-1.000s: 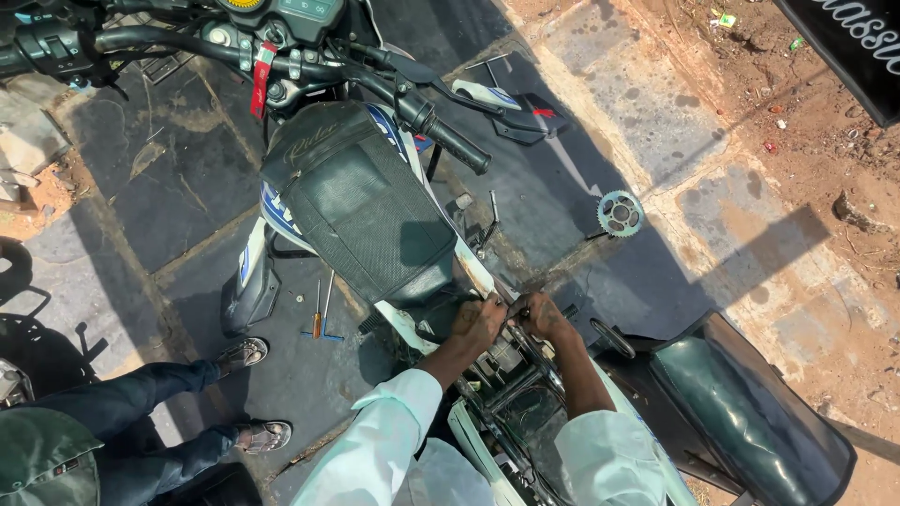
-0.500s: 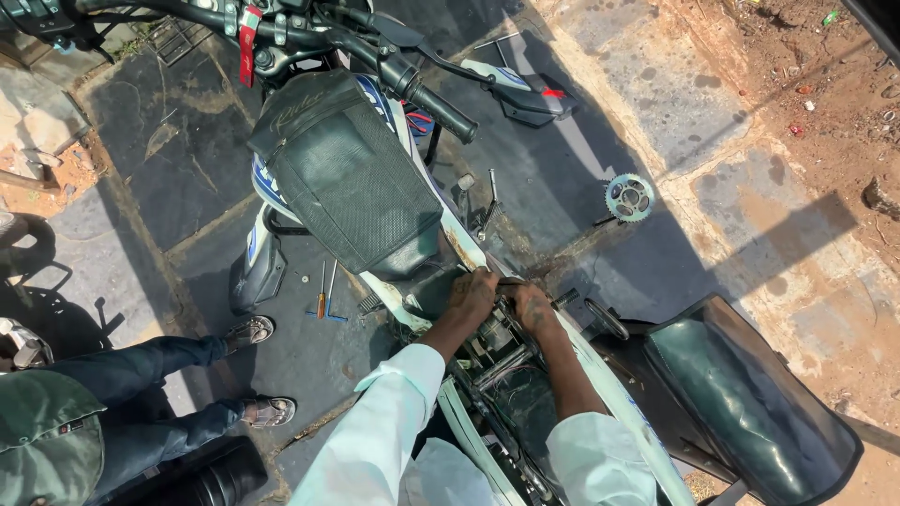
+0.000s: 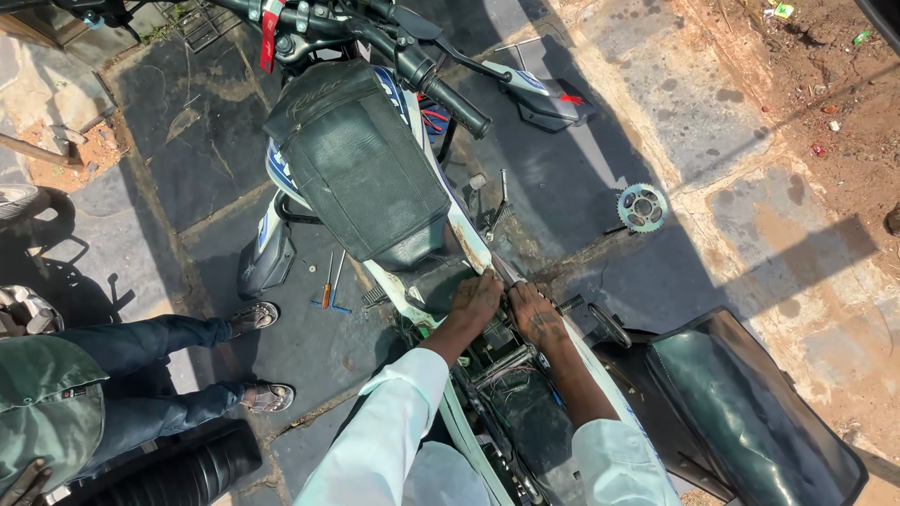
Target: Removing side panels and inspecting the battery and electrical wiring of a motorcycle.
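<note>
Dark green padded tank cover point(image 3: 361, 159) sits on a motorcycle with its seat off; all places below are given from this cover. Just behind its rear edge: left hand point(image 3: 475, 302) and right hand point(image 3: 534, 319), side by side and touching, both pressed down on the exposed frame point(image 3: 511, 375), fingers curled over a thin metal part point(image 3: 503, 272); whether they grip it cannot be told. Behind and right: removed green seat point(image 3: 750, 403) on the ground. Right, well apart: toothed sprocket point(image 3: 642, 207) on paving. Left, near: screwdrivers point(image 3: 329, 281) on the dark slab. Further left: another person's sandalled feet point(image 3: 255, 317) and jeans. Ahead: handlebar grip point(image 3: 459, 103)
</note>
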